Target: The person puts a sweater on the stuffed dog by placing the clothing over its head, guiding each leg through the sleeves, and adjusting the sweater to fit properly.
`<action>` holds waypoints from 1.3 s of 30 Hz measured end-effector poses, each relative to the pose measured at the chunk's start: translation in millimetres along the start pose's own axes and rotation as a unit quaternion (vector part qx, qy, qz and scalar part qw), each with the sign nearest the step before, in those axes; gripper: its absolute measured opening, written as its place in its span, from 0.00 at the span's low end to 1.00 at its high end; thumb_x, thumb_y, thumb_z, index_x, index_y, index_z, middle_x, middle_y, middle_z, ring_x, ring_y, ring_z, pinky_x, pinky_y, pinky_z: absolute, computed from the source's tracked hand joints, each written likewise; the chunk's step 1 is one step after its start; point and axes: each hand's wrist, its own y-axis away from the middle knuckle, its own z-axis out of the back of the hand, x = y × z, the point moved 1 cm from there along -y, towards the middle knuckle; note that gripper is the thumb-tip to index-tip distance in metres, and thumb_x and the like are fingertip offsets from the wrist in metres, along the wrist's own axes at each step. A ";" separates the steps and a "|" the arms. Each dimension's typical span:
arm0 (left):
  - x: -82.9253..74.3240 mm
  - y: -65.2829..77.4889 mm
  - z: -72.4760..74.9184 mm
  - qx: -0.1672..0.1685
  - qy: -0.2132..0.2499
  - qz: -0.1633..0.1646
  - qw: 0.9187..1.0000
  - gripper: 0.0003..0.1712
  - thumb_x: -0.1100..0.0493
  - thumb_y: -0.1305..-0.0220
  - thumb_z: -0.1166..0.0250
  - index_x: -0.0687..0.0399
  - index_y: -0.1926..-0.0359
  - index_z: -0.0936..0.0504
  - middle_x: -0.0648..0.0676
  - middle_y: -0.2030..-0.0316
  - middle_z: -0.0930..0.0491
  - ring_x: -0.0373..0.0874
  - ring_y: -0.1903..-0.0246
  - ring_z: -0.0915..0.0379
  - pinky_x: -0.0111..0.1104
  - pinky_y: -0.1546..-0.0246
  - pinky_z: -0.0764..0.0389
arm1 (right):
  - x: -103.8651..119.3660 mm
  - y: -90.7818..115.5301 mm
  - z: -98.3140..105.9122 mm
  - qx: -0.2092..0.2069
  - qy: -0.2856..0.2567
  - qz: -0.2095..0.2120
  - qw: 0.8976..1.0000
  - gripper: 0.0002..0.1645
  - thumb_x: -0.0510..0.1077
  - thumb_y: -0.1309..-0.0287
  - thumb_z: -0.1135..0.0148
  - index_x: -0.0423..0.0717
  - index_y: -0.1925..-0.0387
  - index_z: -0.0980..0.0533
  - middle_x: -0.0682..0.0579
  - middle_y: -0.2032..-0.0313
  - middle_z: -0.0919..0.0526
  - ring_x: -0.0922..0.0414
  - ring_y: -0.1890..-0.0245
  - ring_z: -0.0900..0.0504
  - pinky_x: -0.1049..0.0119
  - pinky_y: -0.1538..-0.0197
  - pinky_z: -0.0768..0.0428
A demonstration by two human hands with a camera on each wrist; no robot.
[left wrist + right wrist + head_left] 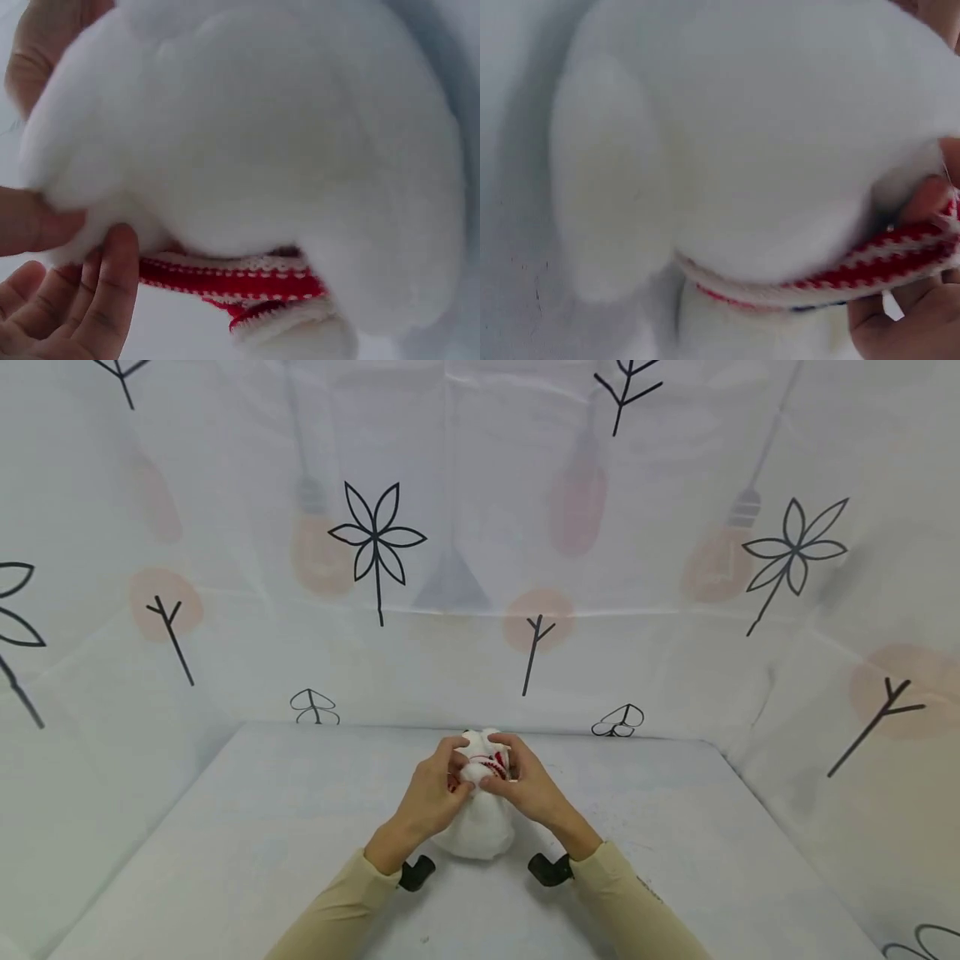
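A white fluffy plush toy [483, 827] lies between the two hands on the tabletop. A knitted red and white scarf [900, 251] circles its neck. My left hand [435, 793] takes a tuft of white plush between thumb and fingers, close to the scarf [240, 281]. From the other side, my right hand [528, 785] pinches the scarf, with the thumb above the knit and the fingers beneath. Both wrist views show the toy's broad body [247, 135] from up close. The toy's face is hidden.
A pale tabletop [675, 827] spreads around the toy and meets a white curtain [465, 668] printed with plants and lamps at its back edge. Black wrist mounts [550, 870] hang under the forearms, near the toy's sides.
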 end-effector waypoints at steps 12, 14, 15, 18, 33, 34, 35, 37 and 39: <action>-17.0 8.6 -8.4 -0.031 0.054 -0.003 0.998 0.27 0.71 0.48 0.29 0.63 0.51 0.33 0.52 0.69 0.20 0.37 0.73 0.22 0.27 0.72 0.20 | -19.8 -0.5 5.5 0.019 -0.053 0.071 0.996 0.32 0.32 0.41 0.42 0.39 0.35 0.37 0.38 0.54 0.24 0.54 0.62 0.23 0.66 0.62 0.23; -18.8 9.3 -8.5 -0.025 0.060 -0.012 0.998 0.27 0.70 0.47 0.30 0.64 0.50 0.33 0.52 0.69 0.19 0.38 0.72 0.21 0.27 0.72 0.20 | -19.5 -0.1 6.7 0.034 -0.040 0.071 0.996 0.31 0.34 0.39 0.42 0.40 0.35 0.36 0.39 0.57 0.25 0.56 0.63 0.24 0.66 0.62 0.23; -19.0 9.4 -8.3 -0.021 0.065 -0.016 0.998 0.26 0.71 0.47 0.31 0.65 0.49 0.33 0.53 0.68 0.19 0.38 0.72 0.21 0.27 0.72 0.20 | -19.3 -0.1 7.1 0.041 -0.036 0.071 0.996 0.31 0.34 0.38 0.42 0.41 0.34 0.37 0.39 0.58 0.25 0.56 0.64 0.24 0.67 0.63 0.24; -16.9 8.1 -6.4 -0.013 0.075 -0.026 0.997 0.28 0.74 0.47 0.32 0.66 0.47 0.34 0.53 0.68 0.20 0.40 0.71 0.22 0.28 0.72 0.20 | -16.9 0.0 7.5 0.055 -0.034 0.083 0.994 0.34 0.30 0.37 0.45 0.39 0.31 0.43 0.37 0.60 0.24 0.56 0.66 0.23 0.67 0.65 0.24; -8.6 5.7 -1.9 0.037 0.052 -0.036 0.997 0.51 0.70 0.46 0.32 0.47 0.27 0.49 0.56 0.41 0.27 0.40 0.67 0.23 0.37 0.62 0.21 | 19.2 13.3 -4.4 0.050 0.087 0.177 0.979 0.41 0.17 0.51 0.56 0.38 0.34 0.41 0.40 0.58 0.25 0.66 0.81 0.38 0.73 0.76 0.35; -9.0 6.2 -2.3 0.040 0.057 -0.036 0.997 0.51 0.71 0.45 0.33 0.47 0.26 0.49 0.55 0.41 0.27 0.39 0.68 0.24 0.37 0.63 0.22 | 20.1 14.5 -5.2 0.045 0.097 0.180 0.978 0.41 0.17 0.51 0.56 0.38 0.33 0.41 0.40 0.62 0.24 0.66 0.81 0.38 0.73 0.76 0.34; -9.5 6.8 -2.7 0.043 0.062 -0.036 0.997 0.50 0.71 0.45 0.34 0.47 0.26 0.49 0.55 0.40 0.27 0.39 0.69 0.25 0.37 0.64 0.22 | 20.7 15.4 -5.7 0.040 0.104 0.182 0.977 0.42 0.17 0.51 0.55 0.38 0.33 0.42 0.41 0.66 0.25 0.65 0.80 0.37 0.72 0.76 0.34; -10.6 8.0 -3.5 0.047 0.071 -0.034 0.996 0.50 0.72 0.45 0.34 0.48 0.26 0.49 0.54 0.40 0.26 0.39 0.70 0.26 0.37 0.66 0.23 | 21.4 17.1 -6.2 0.031 0.111 0.189 0.975 0.43 0.17 0.52 0.53 0.37 0.32 0.44 0.42 0.70 0.26 0.63 0.79 0.35 0.71 0.76 0.33; -11.8 9.0 -4.6 0.052 0.076 -0.035 0.995 0.50 0.74 0.45 0.35 0.49 0.26 0.50 0.55 0.40 0.27 0.40 0.71 0.27 0.38 0.68 0.24 | 22.1 18.6 -6.4 0.029 0.111 0.192 0.975 0.44 0.17 0.52 0.52 0.36 0.32 0.47 0.42 0.69 0.25 0.60 0.77 0.32 0.70 0.75 0.31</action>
